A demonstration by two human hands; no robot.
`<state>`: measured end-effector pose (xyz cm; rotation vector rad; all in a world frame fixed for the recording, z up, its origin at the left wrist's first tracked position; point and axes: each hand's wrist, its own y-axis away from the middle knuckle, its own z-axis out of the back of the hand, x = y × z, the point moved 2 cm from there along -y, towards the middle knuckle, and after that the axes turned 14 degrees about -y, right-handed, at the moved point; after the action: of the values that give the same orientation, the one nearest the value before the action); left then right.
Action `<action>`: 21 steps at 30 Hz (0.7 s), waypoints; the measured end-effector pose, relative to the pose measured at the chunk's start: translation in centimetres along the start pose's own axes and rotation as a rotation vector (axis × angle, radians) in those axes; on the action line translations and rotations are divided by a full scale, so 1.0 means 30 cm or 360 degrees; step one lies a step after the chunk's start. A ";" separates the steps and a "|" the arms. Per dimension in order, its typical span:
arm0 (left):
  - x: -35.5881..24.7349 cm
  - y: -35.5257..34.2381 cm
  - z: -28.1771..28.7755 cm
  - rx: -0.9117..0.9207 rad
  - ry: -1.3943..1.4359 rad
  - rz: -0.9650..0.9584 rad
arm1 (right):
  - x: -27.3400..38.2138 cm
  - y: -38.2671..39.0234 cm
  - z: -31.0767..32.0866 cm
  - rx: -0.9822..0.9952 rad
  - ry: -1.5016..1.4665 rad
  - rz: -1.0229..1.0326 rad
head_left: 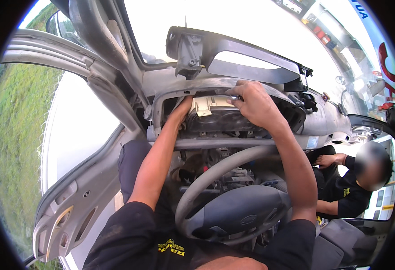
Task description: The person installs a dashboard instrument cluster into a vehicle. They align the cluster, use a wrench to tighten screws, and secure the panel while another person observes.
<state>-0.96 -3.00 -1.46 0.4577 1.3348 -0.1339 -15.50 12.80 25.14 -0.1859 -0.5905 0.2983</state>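
Note:
The instrument cluster [220, 119], dark in front with a cream housing [203, 107] along its top, sits tilted in the dashboard opening. My left hand [186, 109] reaches into the opening at the cluster's left side; its fingers are hidden behind it. Over the top right edge of the cluster, my right hand [257, 104] is closed with its fingers curled. A small shiny metal tool [236, 97] pokes out from those fingers; its exact kind is unclear. Below both forearms stands the grey steering wheel [233, 211].
A loose dark trim frame [251, 72] rests on top of the dashboard, under the windshield. The open door [76, 211] is at my left. Exposed parts and wiring [233, 173] show behind the wheel. Another person [352, 189] in a black shirt is at the right.

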 end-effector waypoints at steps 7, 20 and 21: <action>0.039 -0.023 -0.012 0.0135 0.0027 0.0007 | -0.047 0.032 0.030 -0.0055 0.0087 -0.0333; 0.045 -0.050 -0.038 -0.0047 -0.0012 -0.0003 | -0.105 0.060 0.009 -0.0194 0.0384 -0.0407; 0.044 -0.051 -0.034 -0.0049 -0.0028 -0.0018 | -0.100 0.063 0.008 -0.0216 0.0442 -0.0389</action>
<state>-2.09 -3.78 -3.26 0.4218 1.3209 -0.1263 -18.41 13.62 23.30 -0.2782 -0.3526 -0.0061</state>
